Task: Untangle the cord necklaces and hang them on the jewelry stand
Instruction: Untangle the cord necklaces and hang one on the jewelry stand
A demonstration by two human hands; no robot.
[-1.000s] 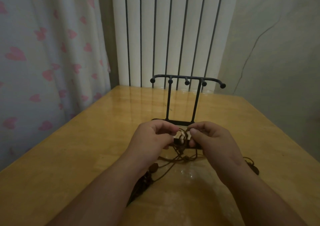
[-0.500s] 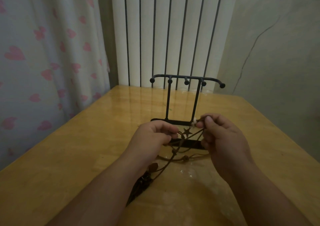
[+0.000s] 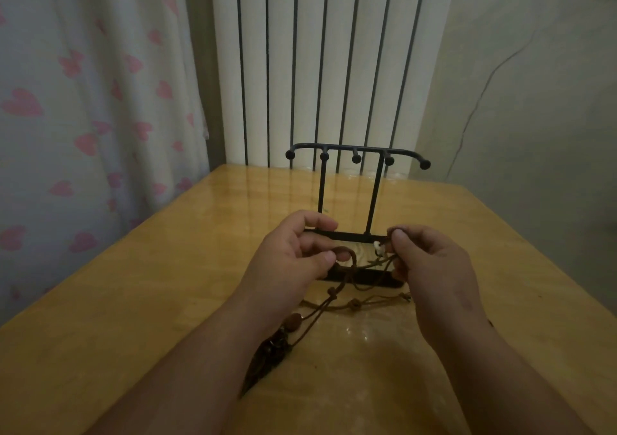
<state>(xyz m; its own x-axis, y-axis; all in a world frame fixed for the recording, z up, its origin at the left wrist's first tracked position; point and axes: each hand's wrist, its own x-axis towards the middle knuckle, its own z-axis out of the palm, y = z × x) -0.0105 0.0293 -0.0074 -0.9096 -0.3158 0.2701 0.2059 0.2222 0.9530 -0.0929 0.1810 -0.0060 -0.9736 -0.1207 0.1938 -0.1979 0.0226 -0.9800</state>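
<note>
Pinching a loop of brown cord between thumb and curled fingers, the left hand (image 3: 290, 257) holds one side of the cord necklaces (image 3: 354, 305), while the right hand (image 3: 430, 267), fingers curled in, grips another strand just by a small white bead (image 3: 378, 247). The tangle stretches between both hands above the black base of the jewelry stand (image 3: 356, 158), then trails onto the wooden table (image 3: 150, 284), where a dark pendant (image 3: 267, 357) lies beside the left forearm.
</note>
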